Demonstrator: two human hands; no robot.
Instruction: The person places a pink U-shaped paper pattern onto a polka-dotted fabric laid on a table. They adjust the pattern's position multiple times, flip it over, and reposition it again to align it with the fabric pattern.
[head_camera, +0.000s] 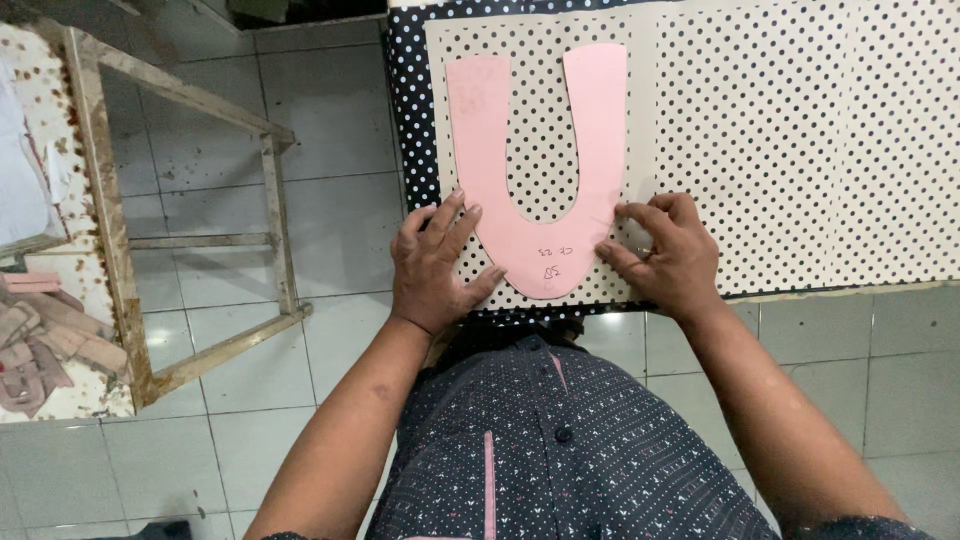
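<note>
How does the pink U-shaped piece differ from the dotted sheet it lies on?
The pink U-shaped piece is plain pink; the dotted sheet is cream with black dots. The piece is small and curved, the sheet wide and straight-edged. The left hand and right hand press on the piece's edges; the sheet lies mostly untouched. Both lie flat.

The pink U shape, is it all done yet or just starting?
The pink U shape already lies flat on the dotted sheet. The left hand and right hand press its lower curve down. No traced outline or cut shows in the sheet around it, so any marking or cutting looks not yet done.
</note>
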